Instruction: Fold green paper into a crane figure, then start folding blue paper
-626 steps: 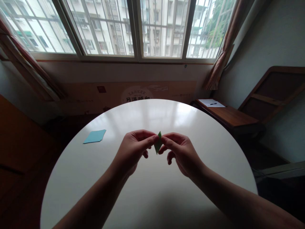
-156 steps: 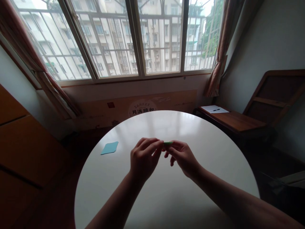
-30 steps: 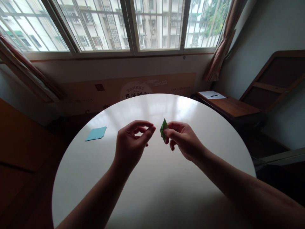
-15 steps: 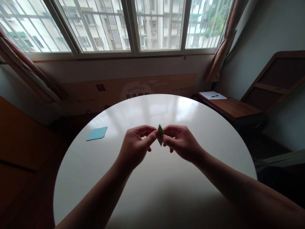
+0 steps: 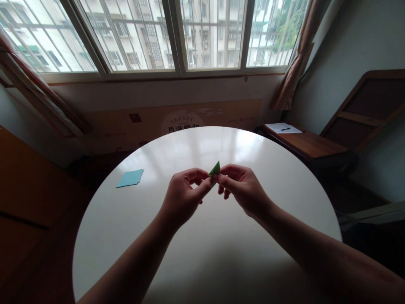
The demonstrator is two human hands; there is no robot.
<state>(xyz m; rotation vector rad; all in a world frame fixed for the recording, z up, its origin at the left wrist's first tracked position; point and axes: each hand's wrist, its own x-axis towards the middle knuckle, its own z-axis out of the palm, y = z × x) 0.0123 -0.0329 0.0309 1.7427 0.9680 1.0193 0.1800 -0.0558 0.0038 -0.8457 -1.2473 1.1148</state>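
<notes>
the two bare hands of the person are meeting above a round, white, glossy counter (image 5: 202, 249), and between them they are holding a small, green, folded piece of paper (image 5: 217, 168). the left hand (image 5: 183, 195) is gripping the lower left part of this paper between the thumb and the forefinger, and its other fingers are curling underneath. the right hand (image 5: 245, 185) is pinching the right side in the same manner, so both hands are staying narrow around the paper. one sharp tip of the paper is pointing up and a little to the right; the lower part is partly hiding behind the thumbs.

on the left side of the counter, well apart from the hands, light blue, flat, square sheets of paper (image 5: 130, 178) are lying in a small, slightly uneven pile. beyond the counter, on the right, a low, brown, wooden bench (image 5: 319, 142) is carrying a white sheet of paper (image 5: 275, 126), and a slim, dark pen (image 5: 285, 129) is resting on this sheet.
</notes>
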